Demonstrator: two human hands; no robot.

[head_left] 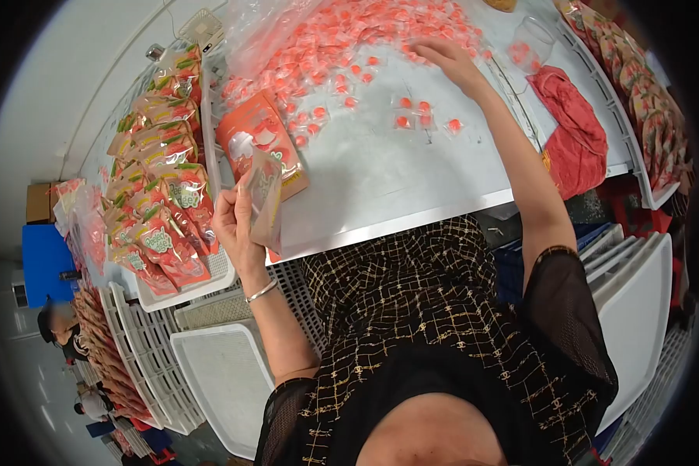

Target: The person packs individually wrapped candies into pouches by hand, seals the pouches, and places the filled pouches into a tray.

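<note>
My left hand (237,221) grips a printed snack pouch (268,203), held upright near the table's front edge. Its printed face is angled away, so I cannot tell whether anything is inside. Just behind it lies a pink and orange pouch (266,138) with peach pictures. My right hand (445,60) reaches to the far side, fingers stretched out at the edge of a large heap of small clear-wrapped red-pink sweets (357,35). Between my hands, several wrapped sweets (424,115) lie apart from the heap on the white table (388,179).
A white crate (186,291) at left holds rows of filled pouches (171,194); another stands at right with more pouches (648,109). A red cloth (571,132) and a clear jar (532,46) occupy the table's right. Stacked trays (217,380) stand below. Other people work far left.
</note>
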